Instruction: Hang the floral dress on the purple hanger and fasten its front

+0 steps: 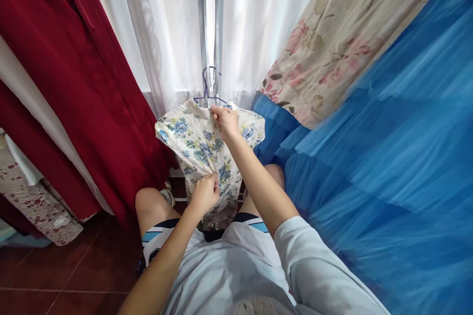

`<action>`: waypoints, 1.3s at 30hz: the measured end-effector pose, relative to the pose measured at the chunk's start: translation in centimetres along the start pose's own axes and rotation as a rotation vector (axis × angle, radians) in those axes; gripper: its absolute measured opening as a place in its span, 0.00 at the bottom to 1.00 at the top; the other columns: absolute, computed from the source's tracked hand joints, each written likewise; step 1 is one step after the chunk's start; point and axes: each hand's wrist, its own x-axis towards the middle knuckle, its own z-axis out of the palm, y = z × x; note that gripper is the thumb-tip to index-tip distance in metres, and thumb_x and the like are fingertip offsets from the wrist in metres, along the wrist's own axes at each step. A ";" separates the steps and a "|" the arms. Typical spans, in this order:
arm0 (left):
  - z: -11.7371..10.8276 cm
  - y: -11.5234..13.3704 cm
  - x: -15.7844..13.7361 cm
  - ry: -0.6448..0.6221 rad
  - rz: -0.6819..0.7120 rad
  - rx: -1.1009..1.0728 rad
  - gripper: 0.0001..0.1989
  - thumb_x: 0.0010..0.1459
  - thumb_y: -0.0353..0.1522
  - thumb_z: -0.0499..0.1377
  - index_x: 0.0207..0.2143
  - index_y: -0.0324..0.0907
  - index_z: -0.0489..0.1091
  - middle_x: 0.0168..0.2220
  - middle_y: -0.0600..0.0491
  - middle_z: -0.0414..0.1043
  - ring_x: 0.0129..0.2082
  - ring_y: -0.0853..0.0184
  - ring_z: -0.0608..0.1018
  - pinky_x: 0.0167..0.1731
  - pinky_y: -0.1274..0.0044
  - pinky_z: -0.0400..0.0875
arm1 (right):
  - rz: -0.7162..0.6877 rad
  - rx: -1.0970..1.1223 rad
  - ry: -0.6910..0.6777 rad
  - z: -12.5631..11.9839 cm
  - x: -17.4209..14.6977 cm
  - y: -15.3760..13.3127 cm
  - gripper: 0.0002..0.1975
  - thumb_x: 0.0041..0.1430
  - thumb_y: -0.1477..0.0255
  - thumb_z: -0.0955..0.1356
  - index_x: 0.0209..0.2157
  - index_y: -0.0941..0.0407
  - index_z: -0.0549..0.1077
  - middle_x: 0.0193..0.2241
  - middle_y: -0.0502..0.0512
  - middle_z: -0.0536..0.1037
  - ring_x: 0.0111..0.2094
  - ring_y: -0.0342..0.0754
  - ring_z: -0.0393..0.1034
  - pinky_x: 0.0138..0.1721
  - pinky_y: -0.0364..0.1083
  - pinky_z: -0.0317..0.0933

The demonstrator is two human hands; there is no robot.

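Daylight enters through the sheer white curtain [166, 24] at upper centre, which is overexposed and nearly featureless. The blue fabric [388, 167] at right shows streaked motion blur. Wide-angle distortion bends lines toward the frame edges. The tiled floor [55, 270] at lower left lies in dim shadow.

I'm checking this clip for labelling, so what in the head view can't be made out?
- Hanger: only hook and shoulders show; the floral dress covers the rest.
- Metal pole: top cut by the frame edge.
- Dress hem: hidden behind the left hand and knees.
- Right hand fingertips: buried in the collar.
- Blue tulle: motion-blurred, its shape unclear.
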 end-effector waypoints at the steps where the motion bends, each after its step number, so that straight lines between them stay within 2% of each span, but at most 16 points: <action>1: 0.0 0.0 0.2 -0.016 0.010 -0.003 0.07 0.53 0.24 0.56 0.32 0.44 0.68 0.31 0.50 0.74 0.29 0.62 0.76 0.28 0.75 0.60 | -0.018 -0.010 -0.010 0.0 0.0 0.1 0.12 0.53 0.66 0.71 0.22 0.58 0.69 0.13 0.44 0.64 0.15 0.36 0.46 0.17 0.41 0.42; 3: -0.4 -0.1 1.1 -0.040 0.050 -0.060 0.07 0.54 0.24 0.56 0.32 0.44 0.69 0.30 0.51 0.74 0.30 0.62 0.76 0.29 0.75 0.62 | -0.053 -0.016 -0.047 -0.4 -0.2 0.3 0.13 0.54 0.64 0.70 0.23 0.57 0.69 0.14 0.44 0.64 0.15 0.36 0.47 0.17 0.40 0.42; 5: -1.9 -0.1 2.8 0.038 0.092 -0.157 0.05 0.57 0.26 0.57 0.34 0.44 0.71 0.31 0.50 0.74 0.31 0.63 0.76 0.31 0.75 0.65 | -0.084 -0.017 -0.088 -0.8 -0.7 0.4 0.12 0.56 0.64 0.69 0.26 0.57 0.69 0.14 0.44 0.65 0.15 0.36 0.48 0.17 0.40 0.42; 7: -4.5 0.1 5.3 0.259 0.138 -0.261 0.06 0.60 0.30 0.58 0.40 0.43 0.73 0.38 0.48 0.75 0.33 0.63 0.77 0.33 0.74 0.68 | -0.098 -0.038 -0.117 -1.2 -1.3 0.3 0.11 0.57 0.65 0.68 0.27 0.57 0.69 0.14 0.44 0.66 0.15 0.37 0.48 0.17 0.40 0.43; 9: -7.7 0.4 8.3 0.510 0.215 -0.332 0.13 0.63 0.32 0.56 0.49 0.43 0.70 0.50 0.45 0.72 0.38 0.64 0.77 0.36 0.74 0.70 | -0.111 -0.074 -0.131 -1.5 -1.8 -0.1 0.10 0.58 0.66 0.68 0.27 0.56 0.67 0.15 0.44 0.66 0.15 0.37 0.49 0.18 0.39 0.43; 11: -10.7 0.7 11.3 0.604 0.330 -0.314 0.17 0.65 0.33 0.53 0.56 0.45 0.67 0.57 0.46 0.67 0.43 0.64 0.76 0.41 0.73 0.71 | -0.139 -0.106 -0.151 -1.6 -1.9 -0.5 0.10 0.59 0.67 0.67 0.27 0.56 0.67 0.15 0.44 0.66 0.15 0.37 0.50 0.18 0.39 0.44; 13: -12.6 0.8 13.8 0.571 0.431 -0.243 0.13 0.66 0.33 0.53 0.50 0.43 0.71 0.51 0.47 0.72 0.45 0.64 0.76 0.46 0.72 0.70 | -0.172 -0.134 -0.171 -1.8 -1.7 -0.5 0.10 0.59 0.66 0.67 0.27 0.56 0.66 0.15 0.44 0.66 0.15 0.37 0.51 0.19 0.39 0.45; 16: -13.3 0.9 16.0 0.546 0.482 -0.156 0.10 0.66 0.34 0.54 0.38 0.40 0.73 0.38 0.49 0.75 0.40 0.64 0.76 0.45 0.72 0.69 | -0.230 -0.174 -0.179 -2.1 -0.9 0.5 0.12 0.59 0.64 0.68 0.27 0.55 0.65 0.16 0.44 0.66 0.17 0.38 0.54 0.21 0.40 0.47; 19: -13.3 1.2 16.7 0.618 0.466 -0.151 0.10 0.66 0.35 0.55 0.36 0.39 0.72 0.34 0.50 0.74 0.37 0.66 0.76 0.42 0.75 0.69 | -0.269 -0.213 -0.148 -2.6 -0.5 2.7 0.14 0.58 0.62 0.68 0.26 0.54 0.63 0.15 0.43 0.64 0.17 0.39 0.55 0.22 0.40 0.49; 22: -14.5 -0.1 17.3 0.764 0.359 -0.236 0.11 0.68 0.36 0.52 0.37 0.39 0.70 0.34 0.51 0.72 0.35 0.68 0.75 0.40 0.77 0.68 | -0.241 -0.318 -0.124 -3.5 -1.3 5.3 0.13 0.58 0.63 0.68 0.25 0.54 0.63 0.14 0.43 0.63 0.18 0.40 0.54 0.23 0.41 0.49; 24: -15.9 -2.8 17.9 0.882 0.246 -0.299 0.11 0.68 0.35 0.51 0.38 0.39 0.70 0.33 0.52 0.71 0.35 0.69 0.75 0.40 0.79 0.68 | -0.212 -0.393 -0.107 -4.6 -2.3 6.6 0.13 0.57 0.63 0.67 0.25 0.54 0.64 0.14 0.43 0.62 0.18 0.40 0.54 0.23 0.41 0.49; 27: -17.6 -8.9 18.6 1.023 0.050 -0.377 0.08 0.66 0.31 0.54 0.36 0.37 0.68 0.33 0.52 0.70 0.36 0.69 0.74 0.39 0.79 0.69 | -0.171 -0.437 -0.081 -6.0 -4.0 7.6 0.13 0.56 0.62 0.67 0.24 0.54 0.64 0.14 0.42 0.60 0.17 0.40 0.51 0.22 0.41 0.47; 30: -16.8 -14.1 17.9 1.100 -0.263 -0.629 0.07 0.65 0.27 0.50 0.34 0.37 0.66 0.32 0.53 0.68 0.32 0.72 0.72 0.37 0.80 0.69 | -0.138 -0.429 -0.099 -6.6 -5.3 8.0 0.13 0.55 0.62 0.67 0.23 0.54 0.63 0.13 0.42 0.59 0.16 0.39 0.49 0.21 0.41 0.44; 33: -13.1 -15.8 15.6 0.949 -0.530 -0.899 0.09 0.64 0.24 0.46 0.31 0.38 0.62 0.26 0.57 0.64 0.26 0.74 0.70 0.36 0.79 0.69 | -0.131 -0.433 -0.076 -7.0 -6.1 8.8 0.12 0.54 0.63 0.67 0.23 0.54 0.63 0.14 0.42 0.60 0.16 0.39 0.50 0.21 0.41 0.45; 37: -7.2 -13.5 11.8 0.666 -0.489 -0.991 0.06 0.59 0.29 0.56 0.30 0.36 0.67 0.23 0.54 0.69 0.24 0.71 0.73 0.32 0.76 0.71 | -0.003 -0.491 0.007 -9.7 -7.1 11.0 0.13 0.53 0.63 0.66 0.21 0.54 0.63 0.14 0.44 0.64 0.18 0.41 0.56 0.23 0.41 0.51; 39: -5.4 -11.3 10.3 0.520 -0.356 -0.986 0.08 0.57 0.33 0.60 0.32 0.36 0.72 0.26 0.51 0.73 0.26 0.68 0.74 0.31 0.76 0.70 | 0.102 -0.536 -0.053 -11.7 -7.8 12.2 0.13 0.53 0.65 0.66 0.20 0.54 0.64 0.14 0.45 0.65 0.19 0.42 0.58 0.24 0.41 0.54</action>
